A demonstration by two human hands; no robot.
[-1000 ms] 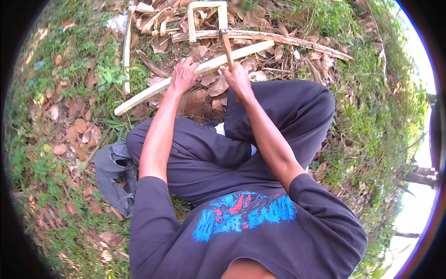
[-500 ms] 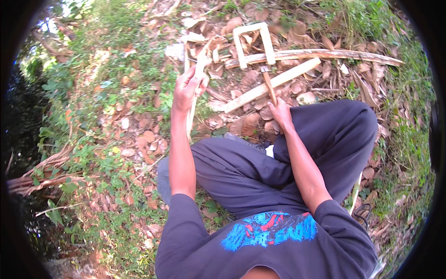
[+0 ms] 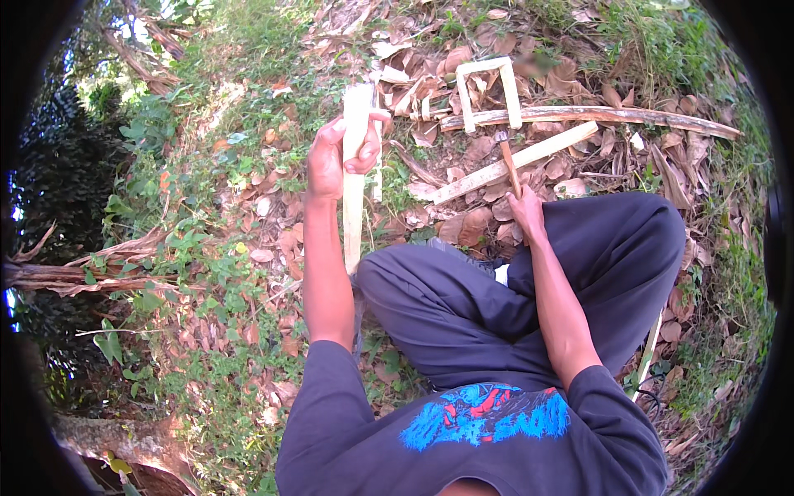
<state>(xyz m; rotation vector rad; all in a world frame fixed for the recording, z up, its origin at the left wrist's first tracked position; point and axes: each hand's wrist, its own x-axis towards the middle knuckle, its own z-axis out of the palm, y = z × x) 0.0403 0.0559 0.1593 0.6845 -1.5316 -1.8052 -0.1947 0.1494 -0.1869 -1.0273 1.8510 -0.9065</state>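
My left hand (image 3: 341,161) is closed around a pale, flat wooden slat (image 3: 353,207), which stands lengthwise with its far end above my fingers. Just right of that hand, a second thin strip (image 3: 378,174) is partly hidden; I cannot tell whether it is joined to the slat. Near my right knee, my right hand (image 3: 527,213) grips the brown wooden handle of a hammer (image 3: 511,169), its small metal head pointing away from me. Beyond the hammer lies a three-sided frame (image 3: 488,66) of pale wood, its open side toward me.
A loose pale slat (image 3: 546,157) lies slanted past the hammer. Behind it, a long rough-edged strip of wood (image 3: 612,114) stretches right. Dry brown leaves (image 3: 475,227) and green plants cover the ground around my folded legs (image 3: 447,289). Dry stalks (image 3: 99,277) lie at the left.
My left hand has turned the slat so its broad face shows. The view has shifted, so the ground things appear further right and lower. The right hand still holds the hammer.
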